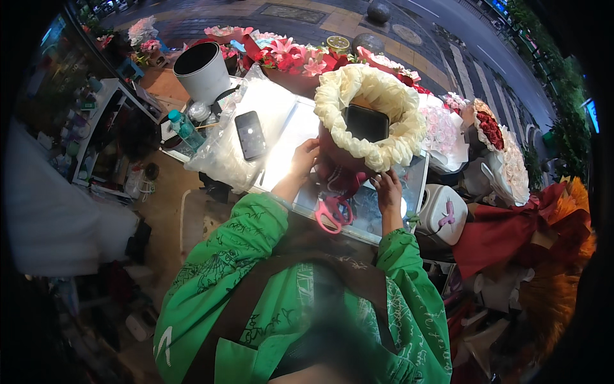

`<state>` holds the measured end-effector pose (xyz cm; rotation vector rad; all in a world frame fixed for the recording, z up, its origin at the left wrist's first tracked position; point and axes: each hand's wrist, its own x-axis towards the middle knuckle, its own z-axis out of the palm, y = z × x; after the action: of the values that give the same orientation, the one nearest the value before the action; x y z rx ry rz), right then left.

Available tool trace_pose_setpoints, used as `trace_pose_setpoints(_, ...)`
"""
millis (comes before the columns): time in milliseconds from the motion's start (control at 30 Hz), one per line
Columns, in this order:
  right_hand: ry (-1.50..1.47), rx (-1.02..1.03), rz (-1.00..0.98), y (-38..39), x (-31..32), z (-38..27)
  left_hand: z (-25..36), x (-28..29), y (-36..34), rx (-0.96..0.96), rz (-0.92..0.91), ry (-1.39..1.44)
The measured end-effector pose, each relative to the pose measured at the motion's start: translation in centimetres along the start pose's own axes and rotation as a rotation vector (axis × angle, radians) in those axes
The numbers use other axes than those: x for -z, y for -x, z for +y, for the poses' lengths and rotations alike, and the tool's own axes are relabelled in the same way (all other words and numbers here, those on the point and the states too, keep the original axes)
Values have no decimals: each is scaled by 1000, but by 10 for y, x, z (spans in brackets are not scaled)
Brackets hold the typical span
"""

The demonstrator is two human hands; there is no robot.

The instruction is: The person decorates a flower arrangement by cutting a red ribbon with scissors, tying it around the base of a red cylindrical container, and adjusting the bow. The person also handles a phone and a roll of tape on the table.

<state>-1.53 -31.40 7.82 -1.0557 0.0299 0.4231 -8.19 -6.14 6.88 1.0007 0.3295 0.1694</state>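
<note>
A dark red container (335,151) stands at the table's near right part, with a wide cream ruffled trim (401,109) around its top. In its opening shows a dark, rounded-square shape (366,123) that I cannot make out. My left hand (304,159) grips the container's left side, fingertips against the wall below the ruffles. My right hand (388,192) is on the near right, fingers bent against the lower edge of the trim. Just in front of the container, pink-handled scissors (331,214) lie near the table edge, their blades out of sight.
A smartphone (251,136) rests on clear plastic wrapping (214,148) to the left. Behind it stand a white bucket (203,77) and a teal-capped bottle (184,131). Bouquets (300,57) line the far side. A white box (440,214) adjoins the table's right edge.
</note>
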Motion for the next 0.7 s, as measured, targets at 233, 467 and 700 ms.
trace_pose_setpoints(233,19,153,75,-23,-11,0,2,-30,-17,-207,304,73)
trace_pose_setpoints(467,144,-232,58,19,-6,38,-35,-28,16,-61,364,-4)
trace_pose_setpoints(700,148,-209,-72,30,-21,57,-52,-32,20,-161,245,-316)
